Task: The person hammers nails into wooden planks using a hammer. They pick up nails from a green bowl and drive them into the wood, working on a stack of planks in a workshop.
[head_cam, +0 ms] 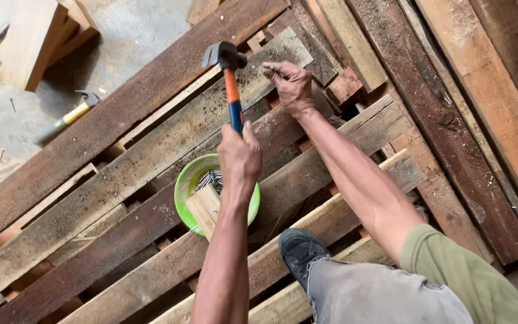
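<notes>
My left hand [239, 157] is shut on the blue grip of a hammer [230, 78] with an orange-and-blue handle. Its black head is up over a weathered plank [151, 150]. My right hand [291, 84] reaches out to the right of the hammer head. It pinches a small nail [273, 70] against the far end of the same plank. Both arms stretch over a bed of rough pallet planks that run diagonally.
A green bowl [186, 183] with nails and a small wood block sits between planks, under my left wrist. A second hammer [67, 118] with a yellow handle lies on the concrete floor at the left. Wood offcuts [31, 36] are stacked top left. My dark shoe [298, 249] rests on a plank.
</notes>
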